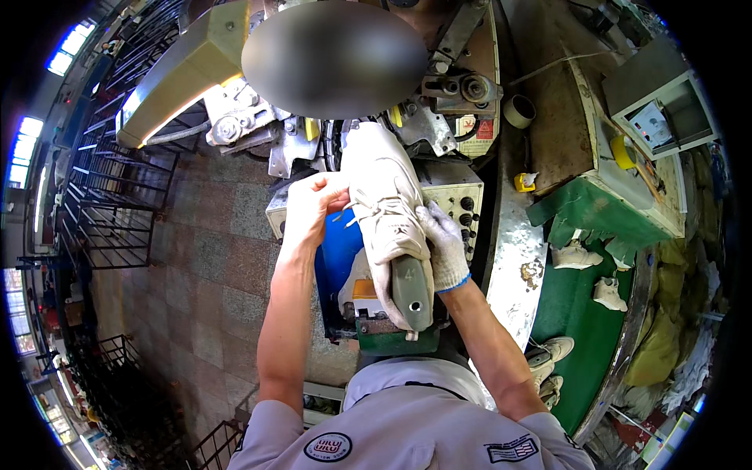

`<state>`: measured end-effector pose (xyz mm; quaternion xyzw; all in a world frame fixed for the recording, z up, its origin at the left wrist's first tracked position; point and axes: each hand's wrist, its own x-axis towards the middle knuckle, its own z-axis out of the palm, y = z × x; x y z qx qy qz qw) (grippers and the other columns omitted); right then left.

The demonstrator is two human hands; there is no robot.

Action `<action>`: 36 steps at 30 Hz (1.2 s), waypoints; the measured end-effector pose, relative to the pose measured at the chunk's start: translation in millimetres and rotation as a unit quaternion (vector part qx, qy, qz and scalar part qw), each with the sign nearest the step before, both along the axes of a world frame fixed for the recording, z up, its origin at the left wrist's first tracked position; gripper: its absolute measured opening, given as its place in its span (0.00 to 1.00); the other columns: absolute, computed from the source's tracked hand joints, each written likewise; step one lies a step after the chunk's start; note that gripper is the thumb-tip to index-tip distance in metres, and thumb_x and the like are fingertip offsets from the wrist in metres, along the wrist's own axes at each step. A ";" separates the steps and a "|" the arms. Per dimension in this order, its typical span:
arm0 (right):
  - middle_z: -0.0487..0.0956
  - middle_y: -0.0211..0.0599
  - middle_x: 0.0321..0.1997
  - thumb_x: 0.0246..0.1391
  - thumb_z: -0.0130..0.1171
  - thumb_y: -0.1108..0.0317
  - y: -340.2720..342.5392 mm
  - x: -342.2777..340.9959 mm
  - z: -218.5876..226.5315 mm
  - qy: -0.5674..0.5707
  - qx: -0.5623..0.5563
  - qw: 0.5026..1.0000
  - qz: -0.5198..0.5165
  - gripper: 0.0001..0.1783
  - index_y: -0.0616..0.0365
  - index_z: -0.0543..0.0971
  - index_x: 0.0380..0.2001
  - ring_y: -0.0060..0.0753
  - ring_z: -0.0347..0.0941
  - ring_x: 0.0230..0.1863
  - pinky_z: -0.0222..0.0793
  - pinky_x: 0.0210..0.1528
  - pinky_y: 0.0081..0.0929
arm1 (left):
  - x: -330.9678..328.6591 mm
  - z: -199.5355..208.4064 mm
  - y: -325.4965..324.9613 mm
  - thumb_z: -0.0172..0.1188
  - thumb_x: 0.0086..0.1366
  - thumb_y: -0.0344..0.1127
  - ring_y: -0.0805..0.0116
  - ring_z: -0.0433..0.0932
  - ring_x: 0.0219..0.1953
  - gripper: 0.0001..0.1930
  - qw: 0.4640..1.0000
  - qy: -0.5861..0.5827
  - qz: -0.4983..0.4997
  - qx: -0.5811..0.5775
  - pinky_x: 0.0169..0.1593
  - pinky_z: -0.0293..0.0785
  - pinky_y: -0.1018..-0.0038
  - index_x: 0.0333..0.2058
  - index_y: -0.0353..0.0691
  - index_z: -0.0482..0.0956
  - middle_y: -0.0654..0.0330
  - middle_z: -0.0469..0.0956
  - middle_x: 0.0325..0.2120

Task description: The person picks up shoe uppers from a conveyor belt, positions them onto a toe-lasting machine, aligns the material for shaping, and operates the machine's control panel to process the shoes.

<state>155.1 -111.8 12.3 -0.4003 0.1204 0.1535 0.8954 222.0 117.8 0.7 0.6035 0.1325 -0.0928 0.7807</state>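
Observation:
A cream laced sneaker upper [384,184] sits over a grey-green shoe last [410,286], its toe pointing away from me into the metal machine. My left hand [317,205] is bare; its fingers are bent and closed against the upper's left side, near the laces. On the other side my right hand [445,244], in a pale knitted glove with a blue cuff edge, grips the upper close to its ankle opening. The fingertips of the gloved hand are partly hidden by the shoe. Beneath the heel, an orange-and-white block [365,291] is part of the machine's support.
Metal clamps [286,153] flank the toe. A control panel [464,205] with dark knobs stands behind my right hand. On the right, a green conveyor belt [576,313] carries several shoes. A tape roll [518,111] lies on the bench. Black metal racks [117,188] stand left.

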 end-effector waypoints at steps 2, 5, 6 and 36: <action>0.78 0.38 0.59 0.68 0.57 0.65 12.9 10.0 -3.0 -0.022 -0.028 0.999 -0.013 0.27 0.65 0.70 0.66 0.26 0.75 0.55 0.71 0.59 0.26 | 7.7 -6.9 8.4 0.69 0.62 0.26 0.75 0.83 0.29 0.11 0.999 -0.021 0.036 0.023 0.35 0.81 0.79 0.42 0.29 0.85 0.58 0.85 0.29; 0.78 0.38 0.60 0.67 0.56 0.66 30.1 25.2 -8.4 -0.064 -0.085 0.994 -0.039 0.26 0.66 0.71 0.66 0.26 0.73 0.56 0.70 0.60 0.25 | 15.3 -6.1 10.8 0.69 0.61 0.25 0.74 0.82 0.30 0.12 0.994 -0.040 0.088 0.059 0.37 0.81 0.79 0.43 0.27 0.84 0.57 0.85 0.31; 0.78 0.38 0.59 0.67 0.57 0.66 36.4 29.3 -9.6 -0.060 -0.081 0.994 -0.048 0.26 0.66 0.71 0.65 0.26 0.73 0.56 0.70 0.59 0.25 | 16.3 -5.1 10.1 0.69 0.61 0.25 0.74 0.82 0.31 0.13 0.993 -0.048 0.104 0.040 0.38 0.80 0.79 0.44 0.27 0.84 0.57 0.85 0.32; 0.81 0.51 0.54 0.72 0.49 0.61 7.7 -10.7 -67.5 -0.002 -0.127 0.980 -0.152 0.25 0.71 0.72 0.62 0.42 0.81 0.50 0.80 0.47 0.32 | -146.3 -161.8 13.2 0.66 0.65 0.44 0.48 0.80 0.56 0.34 0.945 0.026 -0.020 0.326 0.61 0.73 0.59 0.65 0.32 0.68 0.40 0.80 0.53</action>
